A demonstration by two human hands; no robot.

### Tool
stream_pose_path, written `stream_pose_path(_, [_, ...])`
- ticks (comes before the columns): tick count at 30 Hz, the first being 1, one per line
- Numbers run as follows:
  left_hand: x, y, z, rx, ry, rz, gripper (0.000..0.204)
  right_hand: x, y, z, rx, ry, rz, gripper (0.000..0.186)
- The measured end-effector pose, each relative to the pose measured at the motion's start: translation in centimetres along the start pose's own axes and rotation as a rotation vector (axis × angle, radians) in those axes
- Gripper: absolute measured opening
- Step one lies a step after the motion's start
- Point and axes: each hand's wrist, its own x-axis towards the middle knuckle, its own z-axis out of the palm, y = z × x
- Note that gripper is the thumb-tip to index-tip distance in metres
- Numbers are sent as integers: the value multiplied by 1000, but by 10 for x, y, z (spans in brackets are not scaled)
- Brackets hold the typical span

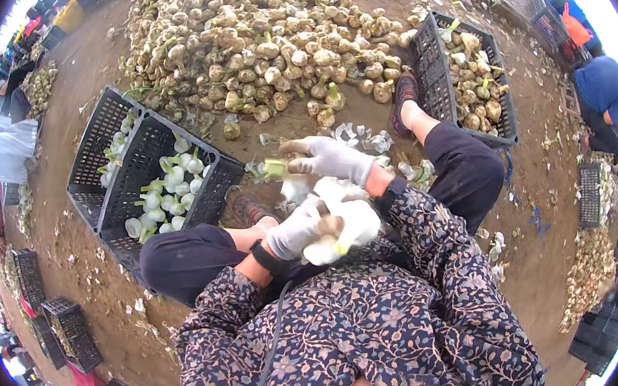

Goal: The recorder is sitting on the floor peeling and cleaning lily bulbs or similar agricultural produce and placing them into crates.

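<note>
Both my hands wear pale grey gloves with brownish, soiled fingertips. My left hand [298, 234] is closed around a white garlic bulb [324, 251] above my lap, and its fingers partly cover the bulb. Farther forward, my right hand [331, 158] has its fingers closed about a short green garlic stem [275, 168]. White, blurred material [355, 217] lies between my hands and lap; I cannot tell whether it is skins or cloth. Cleaned white garlic bulbs with green stems [165, 197] fill part of the black crate [126, 174] left of my knees.
Ahead spreads a large heap of unpeeled garlic [257, 44]. A second black crate [428, 74] of unpeeled bulbs stands beyond my right knee. Loose skins [364, 138] litter the dirt floor. A person in blue [606, 89] bends at far right; more crates [72, 330] stand at left.
</note>
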Motion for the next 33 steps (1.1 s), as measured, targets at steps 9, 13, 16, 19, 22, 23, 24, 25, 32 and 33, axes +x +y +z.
stream_pose_path(9, [10, 14, -25, 129, 570, 434, 49, -74, -38, -12, 240, 332, -80, 74])
stream_pose_path(13, [17, 0, -41, 53, 723, 440, 40, -62, -48, 21, -298, 687, -106, 30])
stream_pose_path(16, [25, -16, -66, -88, 778, 409, 35, -47, -39, 20, 369, 758, 26, 7])
stream_pose_path(19, [35, -39, -81, 164, 889, 175, 25, -39, -25, -2, 1106, 752, 83, 14])
stream_pose_path(22, [41, -60, -79, 449, 838, -95, 25, -32, -19, -25, 1494, 702, 67, 17])
stream_pose_path(23, [39, -64, -79, 516, 743, 10, 37, -30, -20, -33, 1530, 668, 64, 17])
stream_pose_path(24, [40, -67, -75, 720, 849, -38, 57, -28, -23, -40, 1566, 609, 57, 18])
stream_pose_path(25, [39, -67, -76, 690, 846, 48, 64, -25, -27, -45, 1573, 582, 73, 20])
stream_pose_path(32, [50, -73, -94, 567, 802, -19, 41, 47, -98, -26, 899, 225, -6, 42])
stream_pose_path(33, [51, -74, -98, 455, 767, -61, 41, 59, -109, -28, 820, 38, 30, 48])
